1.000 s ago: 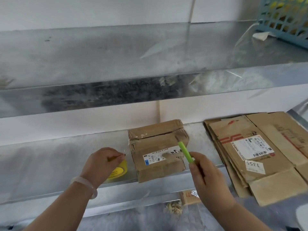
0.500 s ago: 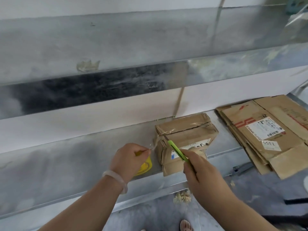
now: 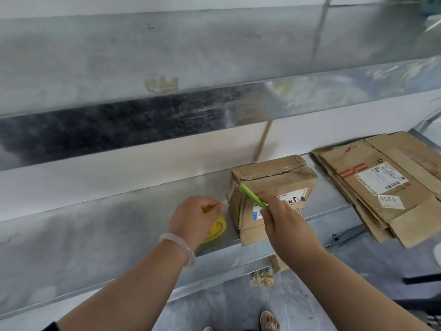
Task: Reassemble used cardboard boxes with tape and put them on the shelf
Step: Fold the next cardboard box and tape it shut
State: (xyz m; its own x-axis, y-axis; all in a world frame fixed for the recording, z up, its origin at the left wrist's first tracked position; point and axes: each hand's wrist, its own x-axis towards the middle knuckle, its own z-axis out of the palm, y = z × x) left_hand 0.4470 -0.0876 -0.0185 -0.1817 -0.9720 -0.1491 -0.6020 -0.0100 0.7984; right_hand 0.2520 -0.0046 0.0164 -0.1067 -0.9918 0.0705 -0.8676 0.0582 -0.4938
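Observation:
A small taped cardboard box [image 3: 281, 182] with a white label stands on the lower metal shelf [image 3: 95, 235]. My left hand [image 3: 193, 218] grips a yellow tape roll [image 3: 216, 229] just left of the box, and a strip of clear tape runs from the roll to the box's left edge. My right hand [image 3: 284, 223] holds a green cutter [image 3: 253, 196] in front of the box, its tip pointing at the box's upper left corner, close to the tape strip.
A stack of flattened cardboard boxes [image 3: 381, 187] lies on the shelf to the right. An upper metal shelf [image 3: 167, 56] spans the view above. Below the shelf edge are scraps [image 3: 262, 279] on the grey floor and my sandalled foot [image 3: 269, 321].
The view has swung to the left, so the box and flattened stack sit further right. My right hand brought the green cutter across the box front toward its left corner and the tape.

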